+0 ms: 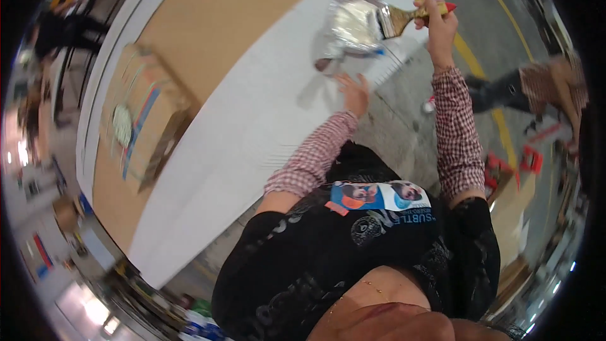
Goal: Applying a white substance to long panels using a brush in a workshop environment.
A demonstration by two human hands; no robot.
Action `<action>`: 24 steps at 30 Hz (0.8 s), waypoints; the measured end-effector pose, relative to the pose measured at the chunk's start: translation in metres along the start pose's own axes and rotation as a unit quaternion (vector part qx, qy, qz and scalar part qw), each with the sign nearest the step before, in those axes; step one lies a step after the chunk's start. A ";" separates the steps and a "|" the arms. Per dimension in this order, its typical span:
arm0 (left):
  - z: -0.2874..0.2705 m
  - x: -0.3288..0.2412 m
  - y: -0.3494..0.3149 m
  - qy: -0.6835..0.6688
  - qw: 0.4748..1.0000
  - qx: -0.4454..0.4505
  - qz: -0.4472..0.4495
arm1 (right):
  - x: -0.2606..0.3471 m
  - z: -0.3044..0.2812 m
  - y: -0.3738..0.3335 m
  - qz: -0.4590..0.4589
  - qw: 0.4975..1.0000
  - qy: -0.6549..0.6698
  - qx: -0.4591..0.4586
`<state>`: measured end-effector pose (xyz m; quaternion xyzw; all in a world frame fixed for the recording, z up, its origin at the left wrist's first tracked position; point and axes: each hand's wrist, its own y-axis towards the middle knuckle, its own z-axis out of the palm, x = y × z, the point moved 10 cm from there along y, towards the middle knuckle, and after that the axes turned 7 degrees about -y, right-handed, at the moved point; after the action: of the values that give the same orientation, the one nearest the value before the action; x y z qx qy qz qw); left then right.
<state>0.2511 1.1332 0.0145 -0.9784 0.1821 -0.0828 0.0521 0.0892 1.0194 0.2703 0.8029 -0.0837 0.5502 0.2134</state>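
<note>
My right hand (439, 22) grips a paintbrush (398, 21) with a red-tipped handle. The brush's bristle end is at the right side of a round tub (332, 25) wrapped in shiny clear film or foil. Pale cream paste or paint (355, 20) fills the tub. Just below it, my left hand (355, 93) is near the edge of a long white sheet (252, 88), fingers apart and holding nothing. A small dark brown rounded end (323, 64) shows near those fingertips; its kind is unclear from blur.
The white curved sheet lies on a brown board (221, 12). A strapped cardboard bundle (142, 113) with a round roll of string sits on the left. Another person (511, 88) is at the right, beyond the yellow floor line (473, 57); someone else (66, 31) stands upper left.
</note>
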 end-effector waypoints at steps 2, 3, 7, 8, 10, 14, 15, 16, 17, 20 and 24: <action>0.003 -0.003 0.003 0.007 1.000 -0.009 0.016 | -0.036 -0.031 -0.002 0.124 0.965 0.231 -0.025; 0.002 -0.002 0.003 -0.004 1.000 0.007 0.017 | -0.057 -0.052 -0.008 0.136 0.964 0.226 -0.039; 0.004 0.002 0.009 -0.101 0.995 0.008 0.023 | -0.129 -0.107 -0.053 0.200 0.893 0.403 -0.023; 0.002 0.000 0.012 -0.094 0.995 0.014 0.033 | -0.142 -0.117 -0.068 0.212 0.882 0.421 -0.031; -0.018 0.002 0.017 -0.252 0.967 0.004 0.031 | -0.163 -0.124 -0.096 0.214 0.879 0.426 -0.023; -0.023 0.010 0.027 -0.270 0.961 0.044 0.043 | -0.172 -0.111 -0.141 0.184 0.920 0.346 0.018; -0.030 0.010 0.030 -0.264 0.963 0.028 0.049 | -0.174 -0.108 -0.147 0.192 0.918 0.348 0.015; -0.038 0.009 0.033 -0.258 0.964 0.012 0.056 | -0.170 -0.104 -0.149 0.178 0.942 0.283 0.032; -0.038 0.009 0.035 -0.255 0.965 0.021 0.057 | -0.164 -0.099 -0.152 0.163 0.961 0.217 0.051; -0.049 0.006 0.040 -0.269 0.960 -0.005 0.076 | -0.166 -0.093 -0.155 0.180 0.961 0.209 0.036; -0.058 0.003 0.042 -0.284 0.955 -0.006 0.087 | -0.169 -0.088 -0.160 0.205 0.965 0.163 0.019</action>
<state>0.2289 1.0894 0.0663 -0.9423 0.2445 0.2043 0.1025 0.0093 1.1842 0.1017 0.6715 -0.2005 0.7075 0.0915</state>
